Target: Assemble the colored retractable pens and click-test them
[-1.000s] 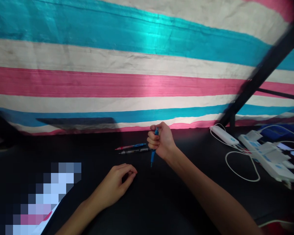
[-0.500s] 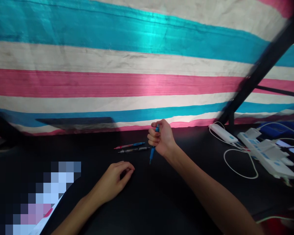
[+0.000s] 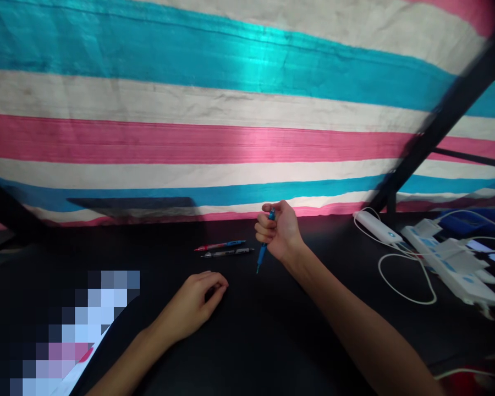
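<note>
My right hand (image 3: 281, 230) is closed in a fist around a blue pen (image 3: 262, 257), held above the black tabletop. The pen's tip points down and slightly left, while its upper end shows by my thumb. Resting on the table at lower left is my left hand (image 3: 202, 300), its fingers curled and thumb tip close to the index finger, with nothing seen in it. Between the hands and the striped sheet lie two more pens, side by side: one red and blue (image 3: 220, 246), one black and clear (image 3: 226, 253).
A white power strip (image 3: 449, 269) with plugs and looping white cables lies on the right, beside a white device (image 3: 377, 226). Behind the table hangs a striped sheet (image 3: 190, 143), with a black slanted frame bar (image 3: 433, 132) before it. A pixelated bright patch covers the lower left.
My right hand, with the blue pen in its grip, has shifted slightly right. My left hand and the two lying pens stay in place.
</note>
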{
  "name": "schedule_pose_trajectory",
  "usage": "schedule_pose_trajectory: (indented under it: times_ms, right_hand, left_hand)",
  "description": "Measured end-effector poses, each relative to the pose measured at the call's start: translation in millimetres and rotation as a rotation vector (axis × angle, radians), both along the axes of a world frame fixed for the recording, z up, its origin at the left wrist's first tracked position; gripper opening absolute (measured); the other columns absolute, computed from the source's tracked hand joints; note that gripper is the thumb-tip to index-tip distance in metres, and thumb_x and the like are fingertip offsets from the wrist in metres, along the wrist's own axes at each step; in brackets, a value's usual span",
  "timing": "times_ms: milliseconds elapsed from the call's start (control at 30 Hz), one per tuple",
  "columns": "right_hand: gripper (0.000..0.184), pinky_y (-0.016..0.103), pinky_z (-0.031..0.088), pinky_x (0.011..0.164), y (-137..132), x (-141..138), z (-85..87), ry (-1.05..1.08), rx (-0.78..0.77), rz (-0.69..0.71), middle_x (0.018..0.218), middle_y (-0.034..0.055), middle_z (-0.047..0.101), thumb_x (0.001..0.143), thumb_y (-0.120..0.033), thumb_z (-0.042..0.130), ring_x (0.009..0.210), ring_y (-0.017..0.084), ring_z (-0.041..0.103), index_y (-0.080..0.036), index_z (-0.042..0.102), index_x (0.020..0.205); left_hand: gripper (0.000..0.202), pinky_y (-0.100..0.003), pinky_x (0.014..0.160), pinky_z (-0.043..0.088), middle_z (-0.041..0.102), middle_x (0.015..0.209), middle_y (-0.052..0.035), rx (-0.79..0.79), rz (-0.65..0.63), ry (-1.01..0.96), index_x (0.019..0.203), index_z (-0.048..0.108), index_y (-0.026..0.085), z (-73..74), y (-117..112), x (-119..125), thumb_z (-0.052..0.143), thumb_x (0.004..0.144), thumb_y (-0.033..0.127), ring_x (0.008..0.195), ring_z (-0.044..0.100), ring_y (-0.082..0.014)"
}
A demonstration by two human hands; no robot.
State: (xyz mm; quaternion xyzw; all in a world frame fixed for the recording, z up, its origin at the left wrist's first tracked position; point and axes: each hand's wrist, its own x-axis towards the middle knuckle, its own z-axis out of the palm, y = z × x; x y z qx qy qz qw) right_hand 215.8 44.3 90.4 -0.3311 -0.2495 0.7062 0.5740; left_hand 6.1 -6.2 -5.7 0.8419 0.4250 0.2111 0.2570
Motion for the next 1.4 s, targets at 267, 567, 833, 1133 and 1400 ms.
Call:
schedule_pose_trajectory:
  times_ms: [267, 567, 833, 1133, 1400]
  right_hand:
    - [0.014, 0.024, 0.003, 0.040, 2, 0, -4.9, -0.006, 0.003, 0.012, 0.043, -0.0096, 0.013, 0.079, -0.030, 0.036, 0.040, 0.009, 0.003, -0.023, 0.031, 0.068]
    - [0.016, 0.023, 0.034, 0.046, 16, 23, -9.5, -0.195, 0.079, -0.012, 0.060, -0.0035, 0.043, 0.070, -0.017, 0.047, 0.047, 0.009, 0.039, -0.020, 0.043, 0.085]
    - [0.024, 0.025, 0.043, 0.049, 16, 109, -65.6, -1.325, 0.249, -0.090, 0.060, -0.0012, 0.056, 0.073, -0.018, 0.057, 0.046, 0.013, 0.055, -0.015, 0.059, 0.096]
    - [0.027, 0.030, 0.045, 0.065, 4, 114, -100.0, -1.877, 0.198, -0.123, 0.083, 0.0121, 0.070, 0.080, -0.027, 0.055, 0.073, 0.023, 0.066, -0.014, 0.070, 0.100]
    - [0.035, 0.030, 0.041, 0.065, -6, 117, -90.9, -2.022, 0.198, -0.098, 0.086, 0.0109, 0.071, 0.084, -0.044, 0.052, 0.079, 0.024, 0.065, -0.020, 0.071, 0.100]
  left_hand:
    - [0.020, -0.027, 0.071, 0.045, 0.063, 0.085, -0.0014, 0.028, -0.008, 0.010, 0.091, 0.062, 0.023, -1.5, 1, 0, 0.042, 0.092, 0.027, 0.076, 0.059, -0.0152]
    - [0.037, -0.044, 0.100, 0.038, 0.048, 0.131, -0.0079, 0.339, 0.137, 0.050, 0.126, 0.050, 0.026, -8.2, 9, -9, 0.047, 0.090, 0.026, 0.122, 0.042, -0.0250]
    - [0.041, -0.053, 0.095, 0.034, 0.046, 0.139, -0.0102, 0.326, 0.204, 0.258, 0.132, 0.046, 0.029, -20.4, 10, -9, 0.043, 0.091, 0.035, 0.125, 0.039, -0.0303]
    - [0.017, -0.040, 0.080, 0.036, 0.065, 0.101, -0.0049, 0.294, 0.244, 0.207, 0.096, 0.062, 0.026, -10.8, 14, -7, 0.046, 0.089, 0.027, 0.100, 0.051, -0.0265]
    - [0.015, -0.040, 0.082, 0.035, 0.065, 0.098, -0.0033, 0.238, 0.249, 0.205, 0.094, 0.060, 0.026, -8.0, 13, -8, 0.047, 0.088, 0.028, 0.096, 0.053, -0.0246]
